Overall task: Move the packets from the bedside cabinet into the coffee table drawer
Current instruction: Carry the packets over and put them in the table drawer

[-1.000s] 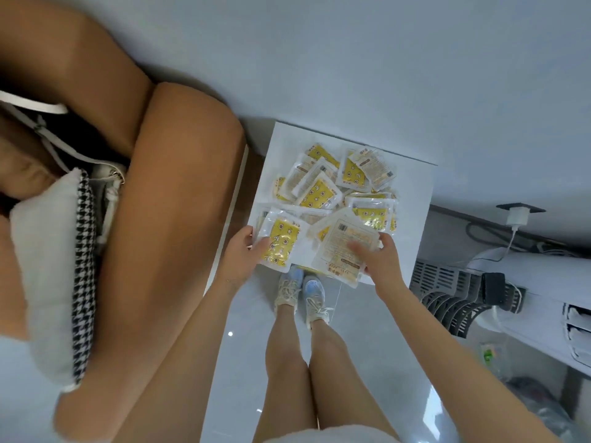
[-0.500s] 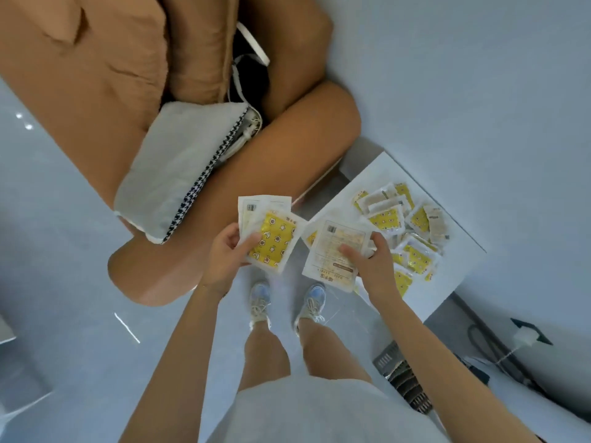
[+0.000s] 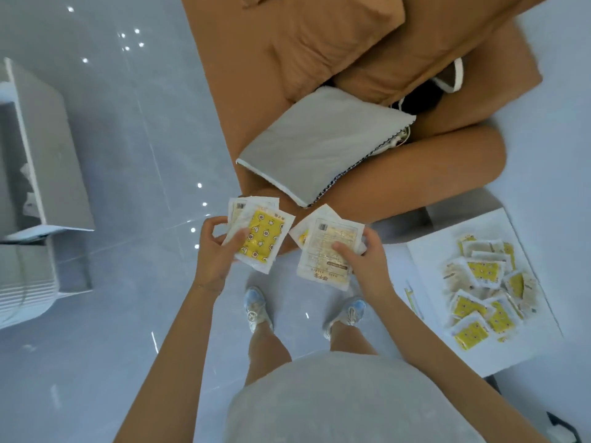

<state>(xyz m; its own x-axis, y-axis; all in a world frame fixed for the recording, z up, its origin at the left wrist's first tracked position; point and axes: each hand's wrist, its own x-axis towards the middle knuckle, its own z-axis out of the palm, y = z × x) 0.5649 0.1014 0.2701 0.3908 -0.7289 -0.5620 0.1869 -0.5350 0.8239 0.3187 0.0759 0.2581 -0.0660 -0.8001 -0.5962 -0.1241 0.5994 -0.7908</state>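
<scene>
Head view: left hand (image 3: 212,251) and right hand (image 3: 367,260) each pinch a fan of packets (image 3: 260,241); the open drawer (image 3: 48,148) lies far left, nearer the left hand, which likely leads.

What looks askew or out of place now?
Only the yellow-and-white packets on the white bedside cabinet: a jumbled, overlapping heap, some face down. The left hand and right hand each grip a fanned bunch; nothing dropped.
</scene>
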